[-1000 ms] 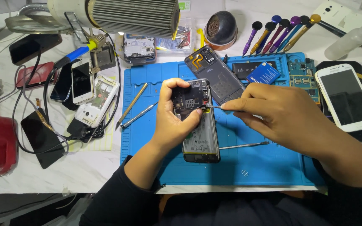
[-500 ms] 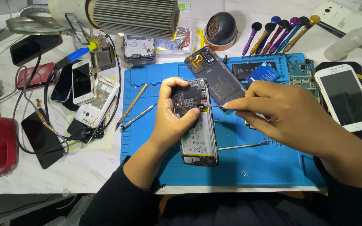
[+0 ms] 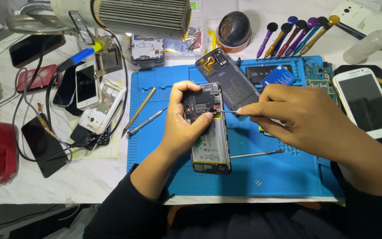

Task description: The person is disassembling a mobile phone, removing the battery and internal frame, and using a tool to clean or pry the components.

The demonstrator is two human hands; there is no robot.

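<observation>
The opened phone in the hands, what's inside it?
Inside the opened phone: a pale battery below, dark circuit board above. The left hand covers part of both.

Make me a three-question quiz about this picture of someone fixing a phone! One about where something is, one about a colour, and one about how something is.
1. Where does the white phone lie?
A. right of the blue mat
B. under the opened phone
C. on the red box

2. What colour is the work mat?
A. green
B. blue
C. yellow

3. How is the opened phone in the left hand?
A. back cover on
B. screen lit
C. back off, battery showing

Answers:
1 A: it lies past the mat's right edge, screen up.
2 B: the mat under both hands is bright blue.
3 C: the battery and dark inner parts are bare, while the right hand points a thin tool at its top.
</observation>
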